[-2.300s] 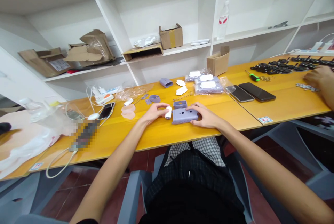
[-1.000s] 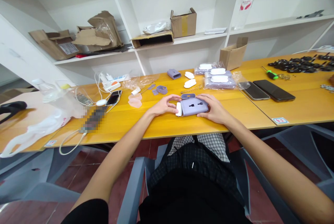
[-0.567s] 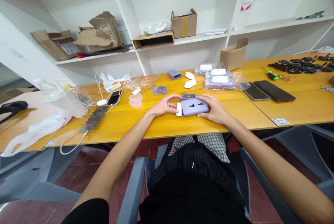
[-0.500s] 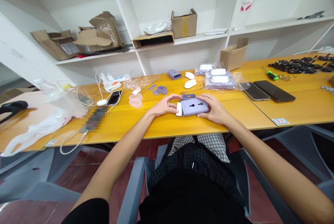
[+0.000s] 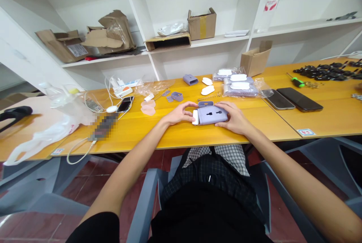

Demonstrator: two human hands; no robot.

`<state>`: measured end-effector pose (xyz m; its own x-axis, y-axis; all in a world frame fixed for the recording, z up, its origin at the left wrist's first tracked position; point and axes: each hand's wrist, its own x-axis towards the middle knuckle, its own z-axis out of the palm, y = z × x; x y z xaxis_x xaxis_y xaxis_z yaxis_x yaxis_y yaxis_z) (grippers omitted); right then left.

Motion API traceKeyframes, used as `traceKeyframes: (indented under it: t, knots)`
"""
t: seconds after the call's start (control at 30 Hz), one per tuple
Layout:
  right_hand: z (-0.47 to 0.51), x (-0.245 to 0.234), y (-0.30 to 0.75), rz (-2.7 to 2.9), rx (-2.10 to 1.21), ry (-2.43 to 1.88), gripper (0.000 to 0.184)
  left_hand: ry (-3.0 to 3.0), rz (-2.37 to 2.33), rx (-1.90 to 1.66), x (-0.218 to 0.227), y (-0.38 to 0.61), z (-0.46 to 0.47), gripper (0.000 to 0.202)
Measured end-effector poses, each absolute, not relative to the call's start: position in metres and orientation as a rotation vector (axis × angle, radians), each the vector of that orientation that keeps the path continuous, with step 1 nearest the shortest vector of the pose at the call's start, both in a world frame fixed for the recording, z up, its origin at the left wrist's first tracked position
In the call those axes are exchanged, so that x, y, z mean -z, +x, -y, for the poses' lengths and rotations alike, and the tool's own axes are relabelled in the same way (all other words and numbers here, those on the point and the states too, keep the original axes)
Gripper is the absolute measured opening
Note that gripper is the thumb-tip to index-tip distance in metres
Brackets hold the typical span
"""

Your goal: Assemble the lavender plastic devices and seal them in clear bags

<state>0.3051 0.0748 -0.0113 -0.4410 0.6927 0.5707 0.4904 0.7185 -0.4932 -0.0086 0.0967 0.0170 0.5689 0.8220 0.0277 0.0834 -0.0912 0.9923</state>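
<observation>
A light purple plastic housing (image 5: pixel 212 116) with two dark slots in its upper face lies on the table near the front edge. My right hand (image 5: pixel 234 118) is closed around its right end, thumb in front and fingers behind. At the opposite end, my left hand (image 5: pixel 181 114) grips a white end piece (image 5: pixel 195 117) that sits against the housing's opening. How deep the white piece goes in cannot be seen. Just behind the housing is a flat purple frame (image 5: pixel 205 104) with an oval hole, close to the fingertips of both hands.
Behind my hands lie a coiled spring (image 5: pixel 209 97), white oval pieces (image 5: pixel 207 90), another purple housing (image 5: pixel 190 79) and small purple parts (image 5: pixel 177 96). Bagged purple units (image 5: pixel 240 87) are stacked farther right, beside two phones (image 5: pixel 299 99). A green-handled screwdriver (image 5: pixel 298 82) and a power strip (image 5: pixel 123 91) lie farther out.
The whole view has shifted slightly. Both hands keep their grip on the housing and the white end piece, with at most a slight movement of the white piece.
</observation>
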Motion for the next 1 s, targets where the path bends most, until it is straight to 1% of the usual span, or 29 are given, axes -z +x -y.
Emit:
traceKeyframes:
  t: [0.27,0.57,0.73,1.0]
  knots:
    - [-0.075,0.012,0.305,2.133,-0.3,-0.89,0.076,1.558,-0.805,-0.796,-0.012,-0.007,-0.098,0.063]
    - [-0.075,0.014,0.305,2.156,-0.329,-0.948,0.071,1.663,-0.893,-0.795,-0.012,-0.006,-0.099,0.041]
    - [-0.076,0.016,0.305,2.168,-0.327,-0.976,0.068,1.601,-0.805,-0.731,-0.014,-0.007,-0.096,0.047]
    - [-0.078,0.019,0.306,2.199,-0.32,-0.987,0.067,1.709,-0.789,-0.821,-0.003,-0.001,-0.097,0.05]
